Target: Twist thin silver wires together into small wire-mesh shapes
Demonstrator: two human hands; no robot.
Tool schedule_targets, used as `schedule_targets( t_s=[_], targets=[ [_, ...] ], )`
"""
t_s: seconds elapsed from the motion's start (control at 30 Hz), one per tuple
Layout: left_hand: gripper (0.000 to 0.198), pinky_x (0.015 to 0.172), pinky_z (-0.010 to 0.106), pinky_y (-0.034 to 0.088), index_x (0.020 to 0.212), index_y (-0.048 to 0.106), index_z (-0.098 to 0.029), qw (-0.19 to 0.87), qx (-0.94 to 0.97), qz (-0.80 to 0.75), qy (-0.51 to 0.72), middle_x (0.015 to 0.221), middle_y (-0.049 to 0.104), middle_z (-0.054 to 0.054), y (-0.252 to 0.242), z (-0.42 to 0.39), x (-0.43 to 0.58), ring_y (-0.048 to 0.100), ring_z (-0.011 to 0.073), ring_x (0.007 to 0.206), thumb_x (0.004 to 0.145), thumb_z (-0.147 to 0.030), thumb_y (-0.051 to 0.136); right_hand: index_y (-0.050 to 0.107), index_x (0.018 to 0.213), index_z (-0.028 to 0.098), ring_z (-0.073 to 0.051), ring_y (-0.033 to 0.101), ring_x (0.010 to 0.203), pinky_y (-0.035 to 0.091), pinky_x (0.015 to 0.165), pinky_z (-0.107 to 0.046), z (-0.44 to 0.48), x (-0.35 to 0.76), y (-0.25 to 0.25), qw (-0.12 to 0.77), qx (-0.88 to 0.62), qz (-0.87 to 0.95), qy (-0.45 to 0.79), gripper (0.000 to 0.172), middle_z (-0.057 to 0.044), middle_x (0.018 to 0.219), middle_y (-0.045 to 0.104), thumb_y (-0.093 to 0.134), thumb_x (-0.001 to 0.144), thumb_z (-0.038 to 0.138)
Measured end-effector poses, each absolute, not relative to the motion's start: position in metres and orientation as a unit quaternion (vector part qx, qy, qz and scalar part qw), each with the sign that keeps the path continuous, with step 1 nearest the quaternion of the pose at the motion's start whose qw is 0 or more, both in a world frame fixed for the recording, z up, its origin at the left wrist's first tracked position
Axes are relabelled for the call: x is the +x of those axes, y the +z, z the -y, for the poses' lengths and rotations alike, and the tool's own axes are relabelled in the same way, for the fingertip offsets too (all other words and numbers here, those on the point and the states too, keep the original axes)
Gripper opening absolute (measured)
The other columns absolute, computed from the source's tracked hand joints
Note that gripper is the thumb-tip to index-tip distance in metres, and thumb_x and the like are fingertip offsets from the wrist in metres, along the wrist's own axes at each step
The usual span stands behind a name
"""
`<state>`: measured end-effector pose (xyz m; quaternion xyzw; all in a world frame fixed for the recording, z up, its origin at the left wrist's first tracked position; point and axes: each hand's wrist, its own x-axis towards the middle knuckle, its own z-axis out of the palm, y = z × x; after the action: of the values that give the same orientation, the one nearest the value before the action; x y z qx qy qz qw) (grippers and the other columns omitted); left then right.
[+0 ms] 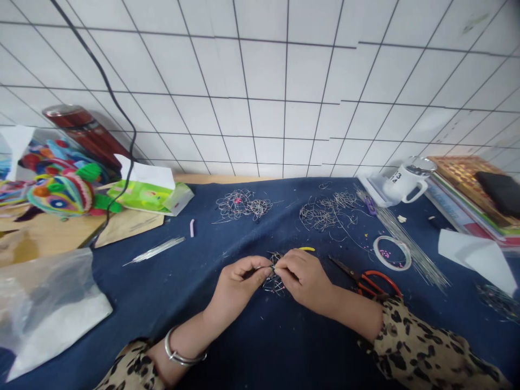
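Note:
My left hand (244, 279) and my right hand (303, 276) meet at the middle of the dark blue cloth. Both are closed in a pinch, thumb against forefinger, on a small tangle of thin silvery wire (274, 286). Part of the tangle shows below and between the fingertips; the exact bit pinched is too small to make out. Just behind my right hand the tip of something yellow (307, 249) sticks out. Scissors with red handles (379, 281) lie beside my right forearm, partly hidden by it.
Two wire heaps (241, 206) (329, 211) lie toward the wall. To the right are a clear round dish (392, 253) with pink beads, straight wires (414, 244), a white mug (408, 181) and stacked books. A tissue pack (152, 196), more straight wires (156, 250) and a plastic bag (60, 319) lie left.

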<state>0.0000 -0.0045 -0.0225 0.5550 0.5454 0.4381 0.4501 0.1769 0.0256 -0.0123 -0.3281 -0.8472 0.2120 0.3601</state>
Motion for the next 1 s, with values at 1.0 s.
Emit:
schedule_targets(
  t_s=[1.0],
  targets=[
    [0.015, 0.067, 0.023, 0.049, 0.088, 0.057, -0.016, 0.495, 0.531, -0.512, 0.460, 0.075, 0.063, 0.000, -0.0189, 0.0040, 0.0008, 0.060, 0.0121, 0.071, 0.077, -0.024, 0.063, 0.058, 0.077, 0.017, -0.015, 0.053, 0.070, 0.043, 0.069, -0.029, -0.0229, 0.1769, -0.0094, 0.372, -0.335, 0.843, 0.197, 0.014, -0.003, 0.071, 0.059, 0.047, 0.086, 0.016]
  ],
)
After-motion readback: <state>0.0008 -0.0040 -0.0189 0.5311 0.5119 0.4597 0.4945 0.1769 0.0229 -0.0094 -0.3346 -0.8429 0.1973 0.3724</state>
